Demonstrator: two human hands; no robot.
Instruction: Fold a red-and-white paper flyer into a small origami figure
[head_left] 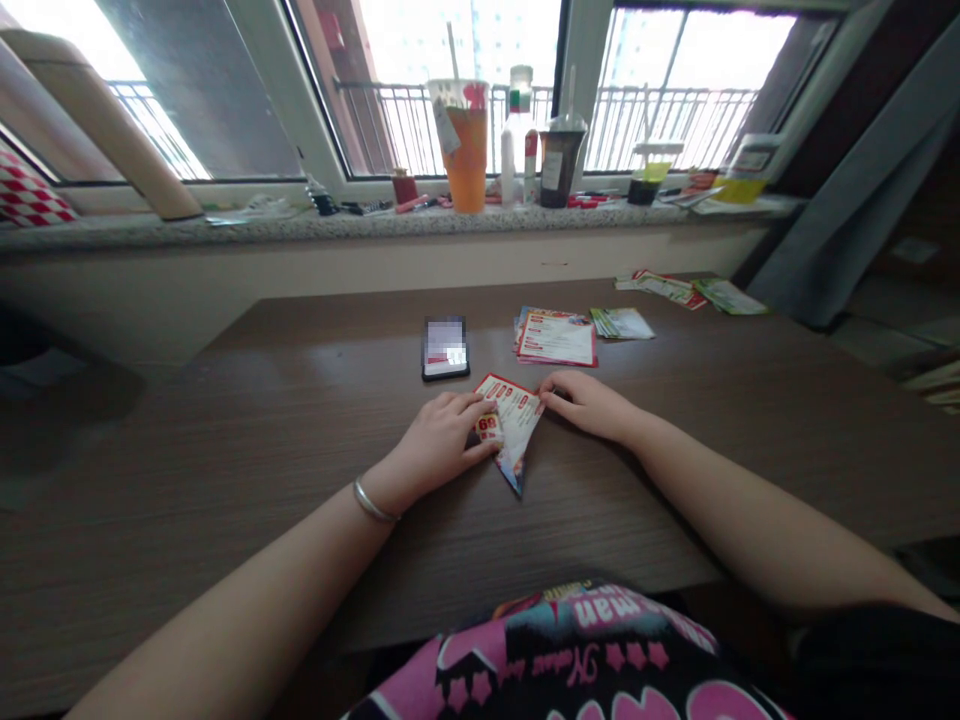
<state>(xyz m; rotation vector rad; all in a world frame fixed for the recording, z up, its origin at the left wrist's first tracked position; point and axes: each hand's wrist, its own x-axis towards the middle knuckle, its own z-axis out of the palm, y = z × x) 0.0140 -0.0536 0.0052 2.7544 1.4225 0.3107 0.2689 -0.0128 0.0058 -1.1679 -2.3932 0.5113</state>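
Observation:
A printed paper flyer [517, 425], partly folded to a point at its near end, lies on the dark wooden table [300, 430]. My left hand [442, 440] rests over its left side, fingers spread and pressing on the paper. At the flyer's upper right corner, my right hand [585, 402] pinches the edge between thumb and fingers. A phone [445, 348] with a lit screen lies just beyond my left hand. Behind the flyer sits a stack of similar flyers [559, 338], red-edged and printed.
Green-and-white papers [622, 323] lie right of the stack, with more folded papers [671, 288] at the far right edge. On the granite windowsill [360, 228] stand an orange drink cup [469, 150], a dark drink cup [559, 165], a bottle [516, 150] and pens.

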